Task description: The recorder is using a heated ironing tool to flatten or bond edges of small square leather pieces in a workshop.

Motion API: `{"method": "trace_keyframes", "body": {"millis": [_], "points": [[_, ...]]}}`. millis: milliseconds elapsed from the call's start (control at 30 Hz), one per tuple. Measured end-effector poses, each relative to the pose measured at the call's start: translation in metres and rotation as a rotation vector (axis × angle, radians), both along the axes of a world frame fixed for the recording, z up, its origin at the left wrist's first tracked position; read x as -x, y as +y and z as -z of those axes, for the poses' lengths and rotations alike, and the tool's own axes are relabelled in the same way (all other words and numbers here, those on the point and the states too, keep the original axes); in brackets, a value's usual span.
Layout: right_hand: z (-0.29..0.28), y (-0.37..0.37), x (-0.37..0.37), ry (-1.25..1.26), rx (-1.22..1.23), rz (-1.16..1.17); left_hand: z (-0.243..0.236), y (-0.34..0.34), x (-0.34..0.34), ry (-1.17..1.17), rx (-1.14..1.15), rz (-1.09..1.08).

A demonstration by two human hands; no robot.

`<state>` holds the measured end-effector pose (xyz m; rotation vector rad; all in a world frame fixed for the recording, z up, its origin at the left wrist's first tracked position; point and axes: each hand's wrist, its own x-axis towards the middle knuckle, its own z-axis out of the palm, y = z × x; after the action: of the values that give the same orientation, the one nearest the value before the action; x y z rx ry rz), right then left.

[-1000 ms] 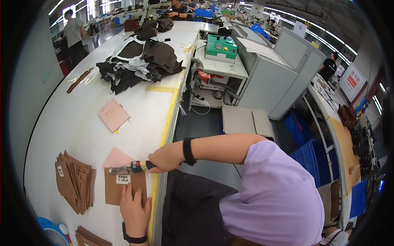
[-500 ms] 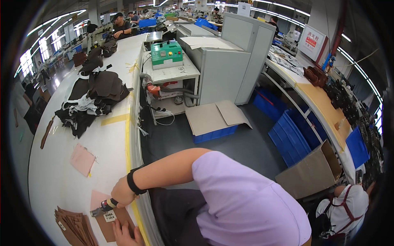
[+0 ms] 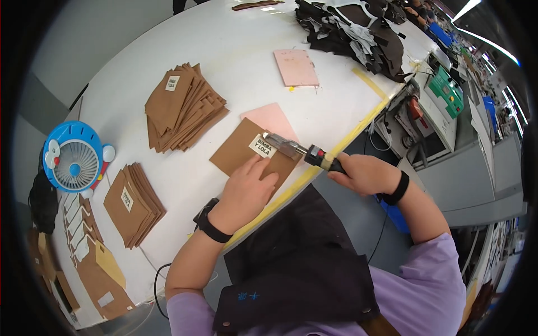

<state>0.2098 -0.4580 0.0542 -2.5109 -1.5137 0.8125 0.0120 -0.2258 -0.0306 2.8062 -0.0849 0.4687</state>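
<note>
A flat brown piece (image 3: 232, 150) with a white printed label (image 3: 261, 147) lies near the table's front edge. It partly covers a pink sheet (image 3: 274, 119). My left hand (image 3: 246, 190) rests on the brown piece, fingers extended, fingertips at the label's lower edge. My right hand (image 3: 364, 172) is closed round the black handle of a hand tool with a flat metal head (image 3: 286, 147); its exact kind is unclear. The metal head lies over the label's right side, and I cannot tell whether it touches.
Beyond the brown piece stands a fanned stack of brown pieces (image 3: 174, 112); a smaller stack (image 3: 131, 210) is at left. Further left are a blue fan (image 3: 73, 157) and more brown pieces (image 3: 101, 277). A pink pad (image 3: 297, 68) and dark scraps (image 3: 358, 36) lie at the back.
My view has swung down and left, bringing both stacks and the fan into sight. The tool head stays at the label, and my left hand stays on the brown piece.
</note>
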Motion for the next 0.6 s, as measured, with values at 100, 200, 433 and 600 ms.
{"method": "trace_keyframes", "body": {"millis": [100,200,433,600], "points": [[0.002,0.054,-0.013,0.192,0.052,0.089,0.000,0.000,-0.001,0.023,-0.003,0.026],[0.008,0.091,-0.020,0.259,-0.001,0.101,-0.011,0.001,0.001,0.060,0.007,0.024],[0.024,0.073,-0.026,0.234,-0.032,0.124,-0.019,0.049,-0.027,0.154,0.252,-0.158],[0.015,0.000,-0.004,0.042,-0.073,0.127,-0.005,0.078,-0.040,0.112,0.111,-0.407]]}}
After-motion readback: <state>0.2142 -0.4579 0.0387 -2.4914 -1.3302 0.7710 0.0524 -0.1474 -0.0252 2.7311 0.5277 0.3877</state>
